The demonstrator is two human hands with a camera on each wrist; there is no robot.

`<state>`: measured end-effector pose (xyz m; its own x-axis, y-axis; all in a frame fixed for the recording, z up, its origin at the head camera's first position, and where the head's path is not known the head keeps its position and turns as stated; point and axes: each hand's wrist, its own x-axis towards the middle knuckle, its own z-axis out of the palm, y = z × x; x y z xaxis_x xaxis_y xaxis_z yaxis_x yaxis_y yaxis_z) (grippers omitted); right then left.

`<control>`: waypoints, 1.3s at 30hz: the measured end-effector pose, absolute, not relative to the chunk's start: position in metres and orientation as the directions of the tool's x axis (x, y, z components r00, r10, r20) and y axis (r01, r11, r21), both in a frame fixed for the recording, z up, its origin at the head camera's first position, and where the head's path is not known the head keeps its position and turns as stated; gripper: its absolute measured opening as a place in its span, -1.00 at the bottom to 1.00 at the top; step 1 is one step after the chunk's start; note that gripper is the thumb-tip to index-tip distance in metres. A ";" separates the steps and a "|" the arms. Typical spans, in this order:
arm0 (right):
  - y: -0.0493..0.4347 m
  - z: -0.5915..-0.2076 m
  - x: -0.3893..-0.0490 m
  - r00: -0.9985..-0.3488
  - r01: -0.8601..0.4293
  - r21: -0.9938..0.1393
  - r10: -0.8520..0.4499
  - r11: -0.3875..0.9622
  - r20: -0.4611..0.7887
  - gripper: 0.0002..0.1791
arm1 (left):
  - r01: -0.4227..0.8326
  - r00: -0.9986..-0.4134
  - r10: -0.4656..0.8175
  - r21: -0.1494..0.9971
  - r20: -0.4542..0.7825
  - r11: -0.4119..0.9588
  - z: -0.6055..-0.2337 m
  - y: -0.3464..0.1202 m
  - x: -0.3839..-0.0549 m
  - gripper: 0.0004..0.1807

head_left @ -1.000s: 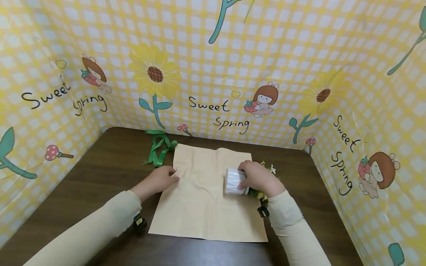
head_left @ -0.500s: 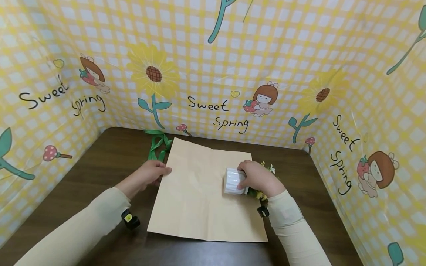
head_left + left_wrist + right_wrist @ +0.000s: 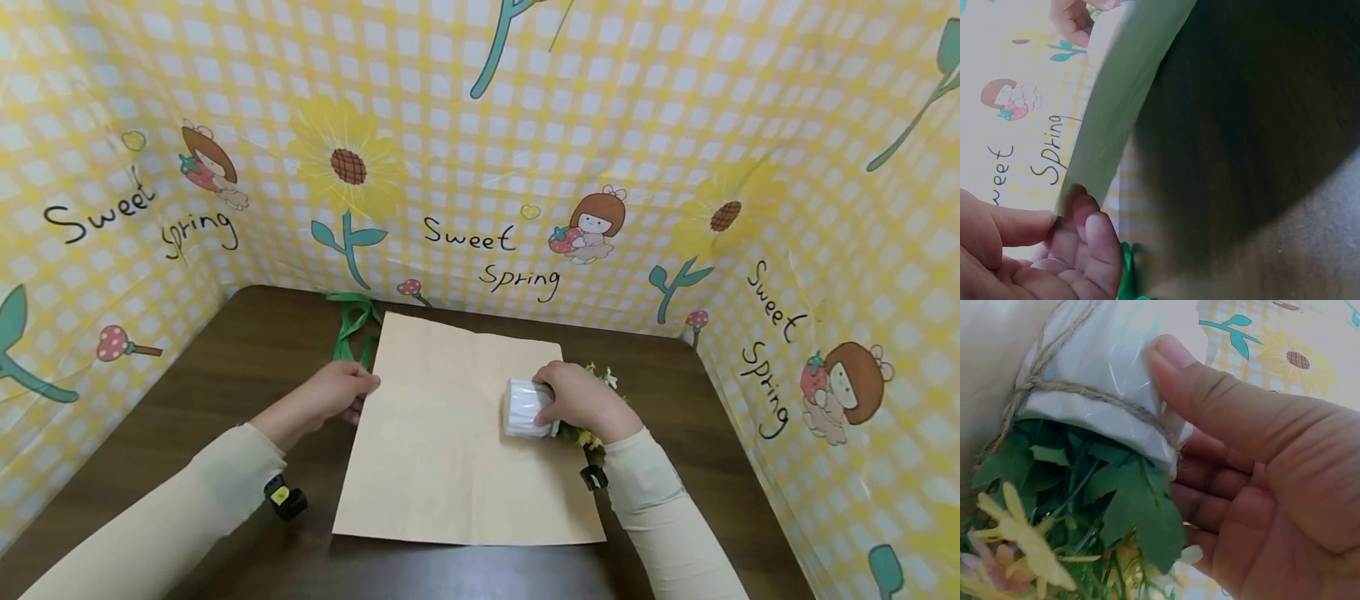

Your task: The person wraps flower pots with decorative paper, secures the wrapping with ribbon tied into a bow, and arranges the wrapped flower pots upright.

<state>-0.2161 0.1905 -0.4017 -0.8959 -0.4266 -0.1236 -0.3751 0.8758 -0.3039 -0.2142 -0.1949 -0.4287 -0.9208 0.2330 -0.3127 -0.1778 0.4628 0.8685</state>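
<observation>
A creased sheet of light brown kraft paper [image 3: 427,467] lies in the middle of the table. My left hand [image 3: 328,398] pinches its left edge between thumb and fingers; the left wrist view shows that side raised off the tabletop. On the paper's right half, a white ridged flowerpot [image 3: 522,408] lies on its side, its base toward the left. Gripping the pot near its rim is my right hand [image 3: 588,402]. Twine [image 3: 1104,395] is tied around the pot in the right wrist view. Green leaves and yellow flowers [image 3: 1029,540] come out of its mouth, partly hidden by the hand in the head view.
A tangled green ribbon [image 3: 347,337] lies behind my left hand, partly covered by the paper. The dark wooden table [image 3: 142,417] is enclosed at the back and sides by a yellow checked cloth [image 3: 465,150].
My left hand has moved left and slightly back, drawing the paper's left edge outward. The paper looks smoother and covers more of the ribbon. The right hand and the flowerpot stay nearly in place.
</observation>
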 end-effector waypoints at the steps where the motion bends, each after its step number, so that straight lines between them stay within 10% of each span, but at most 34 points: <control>1: 0.190 -0.402 -0.217 -0.894 -0.378 -0.306 -0.430 0.874 -0.124 -0.46 | -0.172 -0.922 0.231 0.863 -0.311 0.474 -0.427 -0.195 -0.214 -0.69; 39: 0.114 -0.407 -0.238 -0.816 -0.525 -0.297 -0.571 0.798 -0.092 -0.35 | 0.018 -0.947 0.292 0.885 -0.134 0.466 -0.324 -0.142 -0.208 -0.77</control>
<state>-0.2379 0.1138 -0.4066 -0.8159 -0.5709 -0.0918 -0.5249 0.7978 -0.2968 -0.2083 -0.1421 -0.3236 -0.9471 0.2916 -0.1338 0.0185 0.4660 0.8846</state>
